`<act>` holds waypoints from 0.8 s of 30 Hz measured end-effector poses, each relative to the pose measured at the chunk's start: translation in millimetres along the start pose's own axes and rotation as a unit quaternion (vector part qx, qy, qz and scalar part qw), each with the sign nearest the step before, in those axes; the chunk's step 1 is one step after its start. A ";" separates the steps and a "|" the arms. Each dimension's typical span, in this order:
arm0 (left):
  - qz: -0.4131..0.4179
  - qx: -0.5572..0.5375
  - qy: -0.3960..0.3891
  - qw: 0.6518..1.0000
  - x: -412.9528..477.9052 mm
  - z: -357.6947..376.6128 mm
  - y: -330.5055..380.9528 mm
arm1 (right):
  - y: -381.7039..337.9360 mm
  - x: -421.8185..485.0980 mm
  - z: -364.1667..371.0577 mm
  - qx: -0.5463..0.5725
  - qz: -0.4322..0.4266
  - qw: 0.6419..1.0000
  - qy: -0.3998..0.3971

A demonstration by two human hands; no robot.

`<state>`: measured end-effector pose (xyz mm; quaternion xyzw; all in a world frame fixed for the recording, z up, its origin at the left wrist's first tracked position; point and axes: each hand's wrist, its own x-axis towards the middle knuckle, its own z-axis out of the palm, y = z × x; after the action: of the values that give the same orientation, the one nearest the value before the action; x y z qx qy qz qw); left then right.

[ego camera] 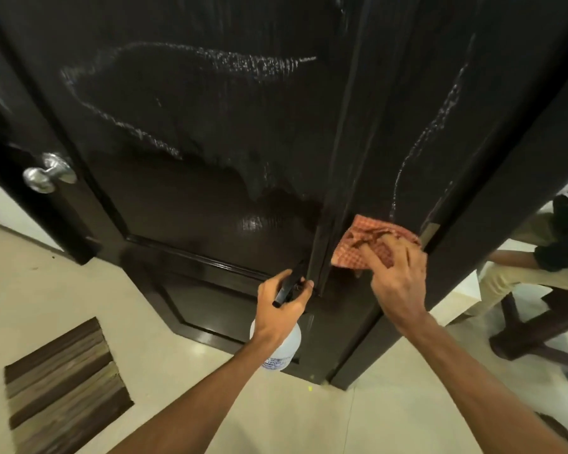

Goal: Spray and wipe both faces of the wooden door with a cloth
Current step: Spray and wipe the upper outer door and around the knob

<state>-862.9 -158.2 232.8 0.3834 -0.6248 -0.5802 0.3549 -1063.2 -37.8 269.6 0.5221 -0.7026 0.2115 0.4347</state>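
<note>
Pale floor tiles point(177, 371), near; striped mat point(66, 385) at near left; seated person point(538, 257) on a dark wooden stool point(538, 326) at far right, past the door's edge.

Item 1: wooden door point(210, 126), dark, standing ajar and filling the far view. Steel knob point(48, 173) at left. Whitish wet streaks point(243, 60) loop across the upper panel and run down the right side.

Item 2: cloth point(374, 235), orange check, bunched against the door's right-hand upright, just beside the edge nearest the frame.

Item 3: right hand point(397, 286). Its fingers are splayed over the cloth and press it to the wood.

Item 4: left hand point(281, 309). Its fingers are wrapped round the neck of the spray bottle point(284, 350), with the black head close to the panel moulding. I cannot tell whether a finger sits on the trigger.

Hazards, as I judge them:
- Streaks left too long could dry into marks, since the cloth is low and they sit high.
- Runs may reach the tiles — a slip risk underfoot.
- Right fingers work near the gap at the door's edge. If the door swings, they or the cloth could be pinched.
- A hard push might swing the door toward the seated person.
- An accidental squeeze would spray at close range — more drips.
- Only one face is in view, so I cannot judge the other.
</note>
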 end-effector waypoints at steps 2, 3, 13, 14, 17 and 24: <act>0.004 -0.004 0.011 1.000 -1.2 -3.3 7.6 | -14.8 -34.9 15.4 0.009 -0.081 0.991 -0.103; 0.013 -0.004 0.011 1.000 -0.1 -3.2 11.6 | -18.4 -51.6 22.0 0.019 -0.124 0.979 -0.162; 0.030 -0.009 0.028 0.999 -9.8 34.3 15.4 | 37.2 10.6 -8.3 0.024 -0.083 0.996 -0.014; 0.024 -0.010 0.031 0.999 -15.3 38.9 11.0 | 35.2 -0.3 -4.8 0.030 -0.089 0.995 -0.020; -0.002 -0.011 0.048 0.999 -30.9 49.0 4.8 | 25.1 -55.8 3.6 0.055 -0.173 0.971 -0.154; -0.020 -0.030 0.061 0.998 -29.7 46.3 25.8 | 40.2 30.8 -21.9 0.060 -0.090 0.993 -0.038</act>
<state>-892.3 -109.9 255.1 0.4194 -0.5771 -0.5810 0.3919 -1093.8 -23.6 313.2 0.6160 -0.6548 0.1935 0.3929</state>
